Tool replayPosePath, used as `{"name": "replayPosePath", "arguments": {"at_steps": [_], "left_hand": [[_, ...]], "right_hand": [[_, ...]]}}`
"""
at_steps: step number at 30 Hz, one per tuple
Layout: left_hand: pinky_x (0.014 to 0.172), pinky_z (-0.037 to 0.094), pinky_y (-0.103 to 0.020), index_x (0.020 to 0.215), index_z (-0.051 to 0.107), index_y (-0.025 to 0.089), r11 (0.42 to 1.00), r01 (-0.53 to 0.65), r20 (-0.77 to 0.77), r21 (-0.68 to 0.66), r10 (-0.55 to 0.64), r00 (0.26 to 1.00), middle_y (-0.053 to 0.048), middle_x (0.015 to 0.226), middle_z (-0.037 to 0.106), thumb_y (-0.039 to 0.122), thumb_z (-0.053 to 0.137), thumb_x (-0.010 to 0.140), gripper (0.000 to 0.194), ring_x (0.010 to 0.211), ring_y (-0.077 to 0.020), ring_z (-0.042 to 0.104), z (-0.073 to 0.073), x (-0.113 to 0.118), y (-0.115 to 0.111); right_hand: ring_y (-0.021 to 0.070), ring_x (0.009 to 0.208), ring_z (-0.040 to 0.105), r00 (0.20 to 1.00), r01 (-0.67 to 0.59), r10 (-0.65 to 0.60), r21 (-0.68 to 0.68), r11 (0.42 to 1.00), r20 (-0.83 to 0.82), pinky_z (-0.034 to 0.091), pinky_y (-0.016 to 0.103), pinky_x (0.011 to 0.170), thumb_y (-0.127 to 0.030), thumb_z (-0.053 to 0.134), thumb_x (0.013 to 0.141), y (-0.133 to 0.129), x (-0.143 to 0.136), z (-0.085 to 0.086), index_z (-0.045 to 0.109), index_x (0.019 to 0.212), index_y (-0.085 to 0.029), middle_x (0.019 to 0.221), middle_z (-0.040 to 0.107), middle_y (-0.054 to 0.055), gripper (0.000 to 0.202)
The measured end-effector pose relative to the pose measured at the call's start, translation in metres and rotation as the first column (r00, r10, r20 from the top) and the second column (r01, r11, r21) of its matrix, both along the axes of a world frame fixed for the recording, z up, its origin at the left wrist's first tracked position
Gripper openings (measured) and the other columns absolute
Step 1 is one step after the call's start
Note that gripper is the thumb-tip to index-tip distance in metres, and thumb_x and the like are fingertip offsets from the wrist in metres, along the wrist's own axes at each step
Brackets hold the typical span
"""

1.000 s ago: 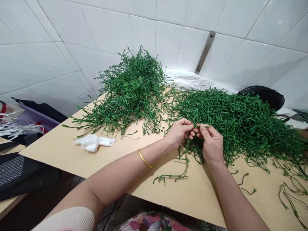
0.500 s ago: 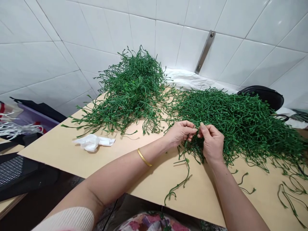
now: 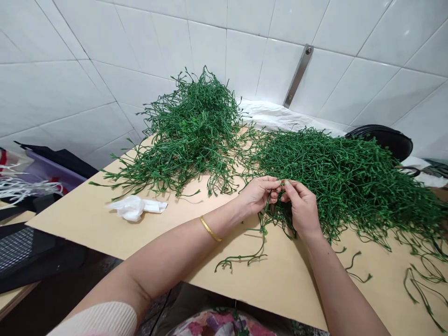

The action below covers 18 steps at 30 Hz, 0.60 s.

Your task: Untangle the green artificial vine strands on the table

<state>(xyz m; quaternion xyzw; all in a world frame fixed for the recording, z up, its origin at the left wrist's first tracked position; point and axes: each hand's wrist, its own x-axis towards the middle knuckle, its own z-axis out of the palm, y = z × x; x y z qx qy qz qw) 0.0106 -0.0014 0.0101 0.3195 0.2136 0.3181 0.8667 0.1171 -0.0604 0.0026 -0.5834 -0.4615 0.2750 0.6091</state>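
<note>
My left hand [image 3: 262, 195] and my right hand [image 3: 300, 205] meet fingertip to fingertip at the front of the right pile [image 3: 325, 163] of thin green artificial stems. Both are closed in a pinch on one green plastic stem [image 3: 263, 240]. It hangs below my left fingers, and its branched lower end bends left over the tabletop. The short bit between my fingertips is mostly hidden. To the left, a second, taller heap [image 3: 196, 126] of the same green stems stands against the wall.
A crumpled white tissue [image 3: 135, 206] lies on the tan board [image 3: 94, 228]. Loose stems [image 3: 359, 268] are scattered at the right. Behind are white cloth [image 3: 266, 114], a round black object [image 3: 385, 140] and a tiled wall with a metal bracket [image 3: 298, 74]. Purple material [image 3: 58, 165] is at far left.
My right hand has shifted left and slightly down, closer to my left hand. The hanging stem has swung left and up, its lower end now lying more sideways.
</note>
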Motion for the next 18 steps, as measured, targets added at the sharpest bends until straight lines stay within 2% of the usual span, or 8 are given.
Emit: {"name": "replayPosePath", "arguments": {"at_steps": [4,6,9,12,15,18], "left_hand": [[0.04,0.032,-0.015,0.064,0.047,0.013,1.0,0.012,-0.054,-0.024,-0.014,0.998,0.002,0.051,0.049,0.008,0.057,0.068,0.012,0.041,-0.0043,0.042,-0.001,0.001,-0.003],[0.04,0.033,-0.015,0.064,0.046,0.014,0.999,0.009,-0.058,-0.045,-0.012,0.998,0.001,0.053,0.05,0.006,0.054,0.069,0.012,0.042,-0.0046,0.044,-0.001,0.002,-0.004],[0.039,0.033,-0.014,0.064,0.044,0.014,0.997,0.0,-0.06,-0.081,-0.005,0.998,0.002,0.051,0.048,0.004,0.053,0.071,0.015,0.041,-0.004,0.043,-0.001,0.003,-0.004],[0.036,0.027,-0.011,0.063,0.044,0.013,0.992,0.022,-0.042,-0.121,-0.028,0.999,0.003,0.049,0.043,0.002,0.048,0.073,0.015,0.038,-0.002,0.038,0.001,0.002,-0.003],[0.032,0.016,-0.009,0.067,0.048,0.011,0.984,0.124,0.012,-0.131,-0.124,0.992,0.001,0.052,0.046,0.001,0.04,0.075,0.014,0.034,0.0012,0.026,0.003,0.001,-0.002],[0.031,0.011,-0.01,0.074,0.052,0.01,0.97,0.195,0.054,-0.147,-0.189,0.981,0.003,0.052,0.042,0.006,0.041,0.078,0.012,0.033,0.0016,0.018,0.004,0.001,-0.004]], "right_hand": [[0.007,0.055,0.044,0.988,0.024,-0.009,0.096,0.995,-0.152,0.036,0.022,0.056,-0.03,0.062,0.072,0.002,0.001,-0.003,0.058,0.07,-0.016,0.065,0.053,-0.003,0.014],[0.0069,0.055,0.045,0.984,0.021,0.003,0.133,0.991,-0.178,0.037,0.022,0.056,-0.028,0.063,0.072,0.001,0.0,-0.003,0.057,0.07,-0.017,0.068,0.054,-0.003,0.012],[0.0082,0.06,0.049,0.996,-0.009,0.024,0.167,0.986,-0.089,0.041,0.023,0.061,-0.028,0.061,0.073,-0.001,-0.006,0.0,0.058,0.074,-0.017,0.073,0.055,-0.002,0.011],[0.0095,0.067,0.051,1.0,-0.02,0.02,0.172,0.985,0.006,0.043,0.024,0.065,-0.029,0.059,0.076,-0.003,-0.012,0.001,0.057,0.074,-0.017,0.079,0.057,0.0,0.012],[0.0076,0.06,0.047,0.984,-0.025,0.06,0.204,0.979,-0.167,0.042,0.024,0.062,-0.03,0.057,0.077,-0.002,-0.014,0.003,0.05,0.07,-0.018,0.075,0.058,-0.001,0.016],[0.0052,0.052,0.041,0.899,-0.018,0.103,0.198,0.98,-0.425,0.038,0.02,0.053,-0.031,0.059,0.074,-0.002,-0.012,0.007,0.043,0.066,-0.019,0.069,0.056,-0.003,0.022]]}}
